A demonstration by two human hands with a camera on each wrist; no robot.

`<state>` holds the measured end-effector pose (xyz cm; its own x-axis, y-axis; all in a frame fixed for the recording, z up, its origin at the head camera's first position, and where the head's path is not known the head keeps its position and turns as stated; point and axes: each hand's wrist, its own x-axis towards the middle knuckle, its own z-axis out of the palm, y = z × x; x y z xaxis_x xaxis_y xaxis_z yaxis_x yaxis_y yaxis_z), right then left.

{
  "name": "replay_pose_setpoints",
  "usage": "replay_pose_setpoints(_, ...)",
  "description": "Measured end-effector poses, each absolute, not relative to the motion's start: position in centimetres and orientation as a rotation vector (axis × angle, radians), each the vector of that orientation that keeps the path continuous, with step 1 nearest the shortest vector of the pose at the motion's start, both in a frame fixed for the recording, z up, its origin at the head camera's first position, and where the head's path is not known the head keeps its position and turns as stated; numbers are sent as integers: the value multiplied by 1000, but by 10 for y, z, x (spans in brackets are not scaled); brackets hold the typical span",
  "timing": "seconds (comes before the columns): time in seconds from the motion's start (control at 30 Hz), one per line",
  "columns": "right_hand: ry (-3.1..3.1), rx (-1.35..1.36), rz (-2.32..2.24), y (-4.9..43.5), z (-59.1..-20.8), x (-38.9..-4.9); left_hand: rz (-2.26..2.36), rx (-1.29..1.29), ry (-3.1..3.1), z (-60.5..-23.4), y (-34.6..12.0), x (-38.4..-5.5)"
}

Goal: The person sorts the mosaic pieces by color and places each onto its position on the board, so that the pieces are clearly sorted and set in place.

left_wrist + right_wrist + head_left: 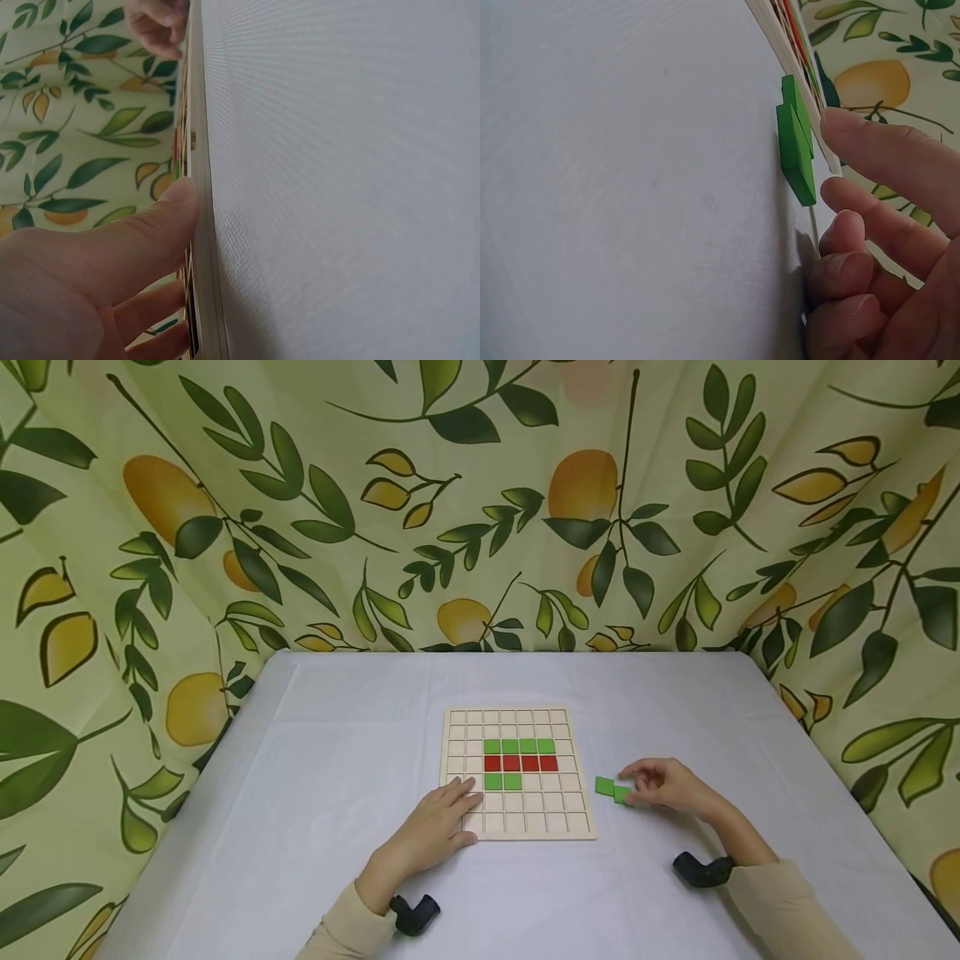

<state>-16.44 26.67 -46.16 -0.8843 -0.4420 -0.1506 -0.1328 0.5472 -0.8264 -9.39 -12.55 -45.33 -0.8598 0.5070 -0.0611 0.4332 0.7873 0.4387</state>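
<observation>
A pale wooden grid board [555,822] lies on the table. In it sit a row of green square tiles [528,746], a row of red ones [512,763] below, and two green tiles [502,782] under those. My left hand [438,822] rests on the board's lower left corner, fingers spread over the cells, thumb [176,214] against the near edge. Right of the board lie two loose green tiles [795,150], touching and offset. Beside them is my right hand [663,787], thumb and forefinger apart, other fingers loosely curled; no tile shows between its fingers.
A white cloth [337,735] covers the table. Behind and at the sides hangs a curtain [480,527] printed with leaves and fruit. Black devices are worn at the left wrist [415,915] and the right wrist [702,869].
</observation>
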Motion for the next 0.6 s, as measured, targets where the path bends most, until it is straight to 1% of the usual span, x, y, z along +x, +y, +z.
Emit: replay_pose_setpoints(0.6, 2429, -442, -1251, 274, -470, -164, 608, 719, 2792, -453, -124, -95)
